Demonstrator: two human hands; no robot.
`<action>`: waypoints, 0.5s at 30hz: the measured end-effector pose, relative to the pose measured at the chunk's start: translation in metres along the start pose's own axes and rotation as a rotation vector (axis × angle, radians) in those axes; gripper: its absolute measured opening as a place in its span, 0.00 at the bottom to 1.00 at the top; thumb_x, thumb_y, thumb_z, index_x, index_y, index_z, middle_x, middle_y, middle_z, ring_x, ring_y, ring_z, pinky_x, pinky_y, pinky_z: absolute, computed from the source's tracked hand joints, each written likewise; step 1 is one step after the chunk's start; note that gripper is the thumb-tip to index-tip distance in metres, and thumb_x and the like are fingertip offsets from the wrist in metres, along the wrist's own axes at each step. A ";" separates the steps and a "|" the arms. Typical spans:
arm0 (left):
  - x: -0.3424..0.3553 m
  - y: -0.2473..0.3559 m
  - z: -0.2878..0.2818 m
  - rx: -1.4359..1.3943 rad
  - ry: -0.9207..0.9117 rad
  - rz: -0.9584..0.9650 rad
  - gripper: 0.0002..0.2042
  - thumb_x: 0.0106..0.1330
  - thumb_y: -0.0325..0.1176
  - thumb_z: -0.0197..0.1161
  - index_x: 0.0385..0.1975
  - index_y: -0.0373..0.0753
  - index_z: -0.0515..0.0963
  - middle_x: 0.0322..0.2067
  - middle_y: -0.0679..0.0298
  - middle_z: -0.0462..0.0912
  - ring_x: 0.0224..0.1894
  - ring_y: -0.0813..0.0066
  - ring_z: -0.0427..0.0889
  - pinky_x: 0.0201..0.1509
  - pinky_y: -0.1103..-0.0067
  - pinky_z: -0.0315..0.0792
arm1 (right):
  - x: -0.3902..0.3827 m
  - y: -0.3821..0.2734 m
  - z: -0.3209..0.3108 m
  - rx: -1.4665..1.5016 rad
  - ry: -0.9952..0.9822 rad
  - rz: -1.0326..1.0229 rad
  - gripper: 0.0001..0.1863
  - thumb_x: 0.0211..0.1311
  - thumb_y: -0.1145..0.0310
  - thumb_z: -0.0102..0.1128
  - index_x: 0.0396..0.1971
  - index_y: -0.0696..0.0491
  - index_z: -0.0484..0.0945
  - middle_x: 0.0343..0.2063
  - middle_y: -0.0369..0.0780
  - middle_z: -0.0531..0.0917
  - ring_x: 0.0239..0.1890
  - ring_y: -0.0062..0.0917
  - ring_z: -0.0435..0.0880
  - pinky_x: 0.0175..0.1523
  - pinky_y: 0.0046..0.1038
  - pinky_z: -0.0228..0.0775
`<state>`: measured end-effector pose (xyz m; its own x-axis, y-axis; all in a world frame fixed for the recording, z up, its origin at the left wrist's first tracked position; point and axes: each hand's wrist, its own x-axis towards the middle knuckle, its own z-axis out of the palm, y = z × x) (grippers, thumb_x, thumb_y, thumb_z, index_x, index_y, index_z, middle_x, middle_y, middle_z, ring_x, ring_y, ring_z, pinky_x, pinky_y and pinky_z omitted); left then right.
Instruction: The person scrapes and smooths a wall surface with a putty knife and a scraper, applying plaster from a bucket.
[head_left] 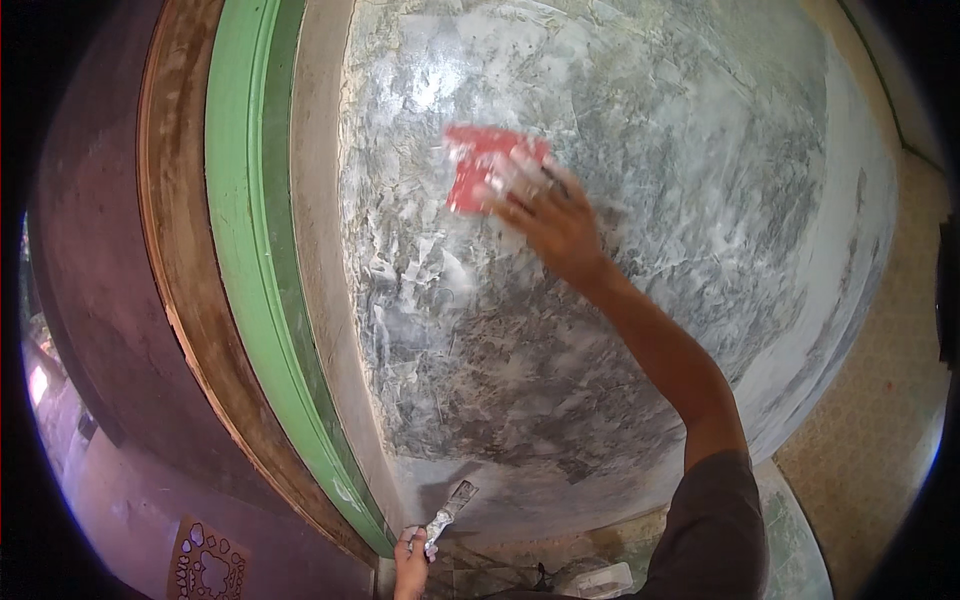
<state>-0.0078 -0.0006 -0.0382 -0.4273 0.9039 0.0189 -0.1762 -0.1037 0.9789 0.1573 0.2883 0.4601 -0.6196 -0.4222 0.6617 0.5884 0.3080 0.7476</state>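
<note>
My right hand (pixel 540 205), blurred by motion and smeared with white, is stretched up against the wall and grips a red flat spreader (pixel 478 165) with white paste on it. The spreader lies against or very close to the patchy grey-and-white wall (pixel 650 230). Low down, beside the foot of the door frame, my left hand (pixel 411 555) is closed around the handle of a putty knife (pixel 450 508). Its metal blade points up and to the right, dirty with paste, and appears apart from the wall.
A green door frame (pixel 240 200) with a brown wooden edge (pixel 180 200) runs along the left of the wall. A cut-out patterned panel (pixel 210 565) shows at lower left. A whitish tray-like object (pixel 600 580) lies at the bottom. Patterned tan surface (pixel 860 440) borders the right.
</note>
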 end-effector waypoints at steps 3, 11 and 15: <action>0.000 0.008 0.000 -0.030 -0.047 0.011 0.11 0.74 0.39 0.50 0.40 0.39 0.74 0.22 0.74 0.71 0.21 0.87 0.66 0.24 0.87 0.58 | -0.005 0.015 -0.012 0.027 -0.156 0.102 0.29 0.61 0.77 0.53 0.60 0.35 0.69 0.63 0.35 0.71 0.66 0.27 0.67 0.72 0.35 0.54; -0.012 0.017 -0.008 -0.060 -0.032 -0.136 0.12 0.75 0.40 0.48 0.42 0.40 0.74 0.25 0.74 0.72 0.25 0.85 0.68 0.27 0.84 0.61 | -0.068 -0.002 -0.022 0.096 -0.132 -0.033 0.27 0.61 0.77 0.53 0.58 0.35 0.72 0.63 0.33 0.70 0.68 0.25 0.64 0.73 0.34 0.52; -0.006 0.033 -0.002 -0.175 0.028 -0.185 0.12 0.72 0.40 0.55 0.38 0.36 0.74 0.26 0.70 0.74 0.23 0.84 0.70 0.25 0.86 0.63 | -0.028 0.026 -0.010 -0.009 0.025 0.047 0.29 0.58 0.77 0.57 0.58 0.33 0.72 0.62 0.33 0.72 0.66 0.25 0.67 0.73 0.37 0.51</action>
<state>-0.0128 -0.0103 -0.0066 -0.3970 0.9028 -0.1655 -0.4036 -0.0098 0.9149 0.1952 0.2992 0.4601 -0.5778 -0.4287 0.6945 0.6217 0.3201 0.7148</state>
